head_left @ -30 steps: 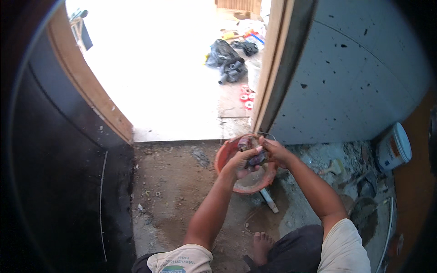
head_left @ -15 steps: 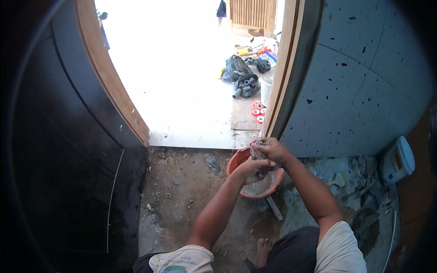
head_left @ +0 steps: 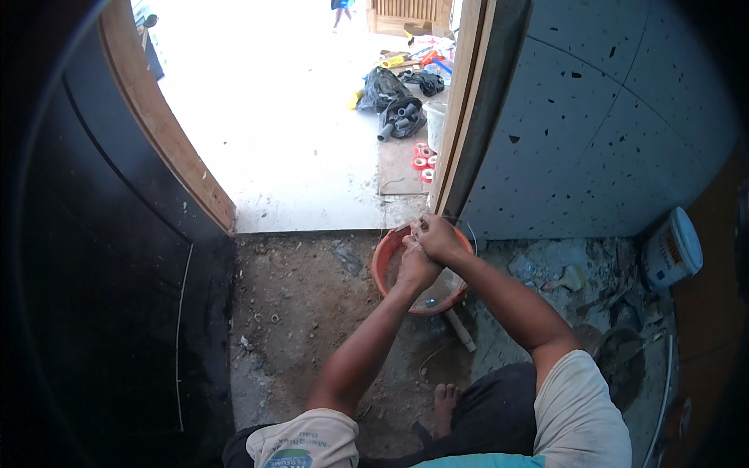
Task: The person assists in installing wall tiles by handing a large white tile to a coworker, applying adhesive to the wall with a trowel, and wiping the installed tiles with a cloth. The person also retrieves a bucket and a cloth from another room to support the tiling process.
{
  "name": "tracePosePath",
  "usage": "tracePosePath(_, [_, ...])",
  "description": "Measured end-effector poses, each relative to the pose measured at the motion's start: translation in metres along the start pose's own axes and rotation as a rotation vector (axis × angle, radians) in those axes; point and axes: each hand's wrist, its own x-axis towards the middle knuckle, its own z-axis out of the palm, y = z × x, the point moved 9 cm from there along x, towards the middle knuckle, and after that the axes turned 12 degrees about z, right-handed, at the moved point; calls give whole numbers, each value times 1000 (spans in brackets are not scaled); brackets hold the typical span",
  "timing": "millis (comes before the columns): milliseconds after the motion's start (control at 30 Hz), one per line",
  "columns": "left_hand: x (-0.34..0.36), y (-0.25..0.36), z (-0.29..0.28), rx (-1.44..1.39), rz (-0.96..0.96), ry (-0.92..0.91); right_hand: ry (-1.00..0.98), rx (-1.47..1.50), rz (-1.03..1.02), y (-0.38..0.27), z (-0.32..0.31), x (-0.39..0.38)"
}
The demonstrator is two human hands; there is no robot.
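Observation:
My left hand (head_left: 418,269) and my right hand (head_left: 437,240) are closed together above an orange bucket (head_left: 380,272), right hand higher and partly over the left. Whatever they grip is almost wholly covered by the fingers, so I cannot make it out. The bucket has a wire handle and murky contents at the bottom. A pale pipe-like piece (head_left: 461,334) sticks out from beneath it onto the dirty floor (head_left: 296,312). To its right lies a paintbrush (head_left: 572,278).
A dark door (head_left: 109,273) stands left, a speckled wall (head_left: 585,148) right. A white pail (head_left: 672,246), tools (head_left: 626,316) and a dark container (head_left: 616,359) are at right. Beyond the doorway lie black bags with grey pipes (head_left: 394,113), red rolls (head_left: 423,161) and a person's legs (head_left: 340,15).
My hands have shifted into a tighter, overlapping clasp, with the right turned over the left. The purplish crumpled thing seen between them earlier is now hidden. A person's legs have appeared beyond the doorway.

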Motion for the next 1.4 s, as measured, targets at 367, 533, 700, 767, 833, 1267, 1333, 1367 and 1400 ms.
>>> tracePosePath(367, [-24, 50, -3, -1828, -584, -503, -787, 1049, -25, -41, -13, -35])
tracePosePath(533, [-28, 40, 11, -1578, -580, -466, -670, 777, 38, -38, -13, -17])
tracePosePath(700, [-19, 24, 12, -1118, -470, -447, -236, 435, -116, -31, -10, 3])
tracePosePath(767, [-15, 16, 13, -865, -396, -443, -386, 632, 107, -13, 13, 8])
tracePosePath(833, [-13, 2, 11, -583, -342, -401, -260, 495, 32, -14, 13, 9])
tracePosePath(1267, [-18, -15, 12, -23, -154, -146, 109, 135, 2, -3, 16, 7])
tracePosePath(1333, [-20, -15, 13, -52, -129, -119, 125, 126, 22, 1, 19, 9])
tracePosePath(1367, [-20, -16, 13, -37, -134, -119, 116, 136, 33, 2, 21, 10])
tracePosePath(1400, [-20, -17, 12, -23, -136, -102, 102, 132, 63, 4, 22, 11])
